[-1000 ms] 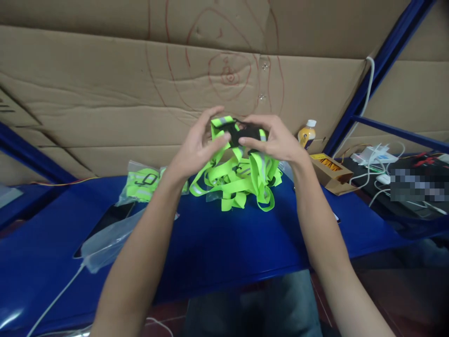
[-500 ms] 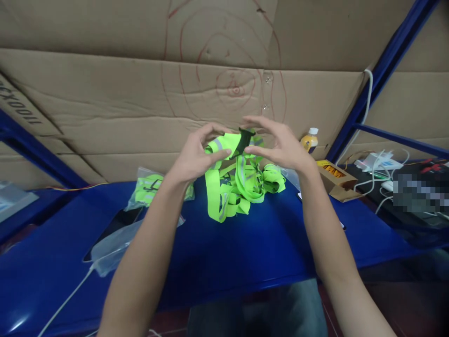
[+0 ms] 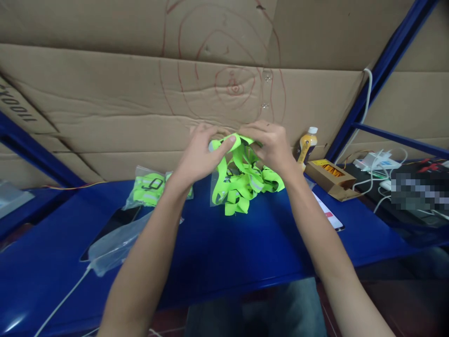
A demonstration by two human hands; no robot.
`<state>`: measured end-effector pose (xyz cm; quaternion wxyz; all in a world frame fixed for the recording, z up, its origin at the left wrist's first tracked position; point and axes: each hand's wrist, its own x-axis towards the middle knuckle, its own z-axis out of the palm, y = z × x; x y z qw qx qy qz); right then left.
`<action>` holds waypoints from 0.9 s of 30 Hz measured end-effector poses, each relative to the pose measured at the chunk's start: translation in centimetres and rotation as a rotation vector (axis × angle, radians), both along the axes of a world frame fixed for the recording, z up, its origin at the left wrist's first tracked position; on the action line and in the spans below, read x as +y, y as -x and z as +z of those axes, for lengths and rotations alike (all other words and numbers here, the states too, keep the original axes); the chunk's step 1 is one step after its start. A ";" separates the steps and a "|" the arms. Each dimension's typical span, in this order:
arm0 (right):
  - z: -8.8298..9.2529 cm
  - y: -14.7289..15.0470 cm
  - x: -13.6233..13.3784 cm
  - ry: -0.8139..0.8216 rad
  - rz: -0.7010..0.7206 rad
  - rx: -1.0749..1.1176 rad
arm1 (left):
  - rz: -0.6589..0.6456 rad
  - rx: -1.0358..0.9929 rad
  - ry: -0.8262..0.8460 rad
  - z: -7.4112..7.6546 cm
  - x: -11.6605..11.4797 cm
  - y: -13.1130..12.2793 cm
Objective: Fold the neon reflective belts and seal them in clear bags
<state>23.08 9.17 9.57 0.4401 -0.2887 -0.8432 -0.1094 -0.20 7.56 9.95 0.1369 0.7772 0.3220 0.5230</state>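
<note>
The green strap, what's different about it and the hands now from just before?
The right hand moved a little left and, spread open before, closed in on the green strap; the left hand holds it too. The black piece between them no longer shows clearly. The strap's left loop hangs higher. More of the phone shows past the right arm. The bottle, box and bagged straps stayed put.
</note>
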 end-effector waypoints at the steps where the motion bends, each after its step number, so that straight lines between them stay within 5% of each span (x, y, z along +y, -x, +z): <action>1: -0.4 0.3 0.4 -0.046 -0.008 0.017 | 0.006 -0.021 0.006 0.0 0.1 0.0; 7: -0.2 1.0 -0.1 -0.005 0.060 -0.022 | -0.233 -0.231 0.350 -0.5 0.6 0.7; 12: 1.4 -0.3 -1.8 0.228 0.179 -0.178 | -0.138 -0.064 0.092 -0.2 0.2 1.3; 15: 1.7 -1.4 -1.9 0.298 0.119 -0.202 | -0.091 0.117 -0.025 0.3 -1.1 0.8; 18: 1.8 -1.8 -1.8 0.298 0.075 -0.219 | -0.089 0.080 -0.061 0.7 -1.8 0.3; 27: 1.0 0.0 -0.6 -0.006 0.107 0.074 | -0.329 -0.374 0.428 0.0 -1.0 -0.9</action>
